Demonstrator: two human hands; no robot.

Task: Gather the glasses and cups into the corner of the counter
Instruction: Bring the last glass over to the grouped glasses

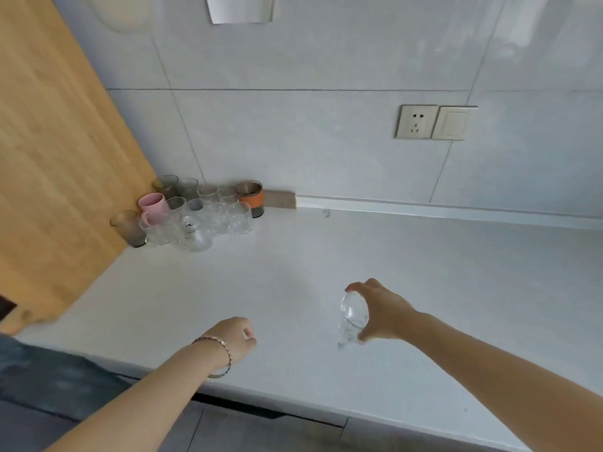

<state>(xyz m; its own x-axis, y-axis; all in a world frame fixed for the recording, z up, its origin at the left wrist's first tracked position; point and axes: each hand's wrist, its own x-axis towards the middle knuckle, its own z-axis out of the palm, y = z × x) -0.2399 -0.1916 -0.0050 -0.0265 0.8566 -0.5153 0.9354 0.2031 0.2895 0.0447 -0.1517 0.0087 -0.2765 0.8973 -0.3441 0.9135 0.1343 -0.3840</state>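
I'm nearly done, I think. Almost everything already stands bunched in the corner of the table (326, 272), where the wooden panel (58, 141) meets the tiled wall. The one piece left out is the clear glass (353, 313) in my right hand (380, 309): my fingers (354, 286) are curled round its bowl, holding it tilted just above the table, well apart from the corner. My left hand (236, 337) is loosely closed on nothing, resting near the front edge.

Counting the corner: one pink mug (152, 205), one glass with an orange band (250, 198), one brownish tumbler (128, 228) at the left end, two greyish glasses at the back, and roughly ten clear ones, overlapping too much for me to count exactly. I see nothing else loose.
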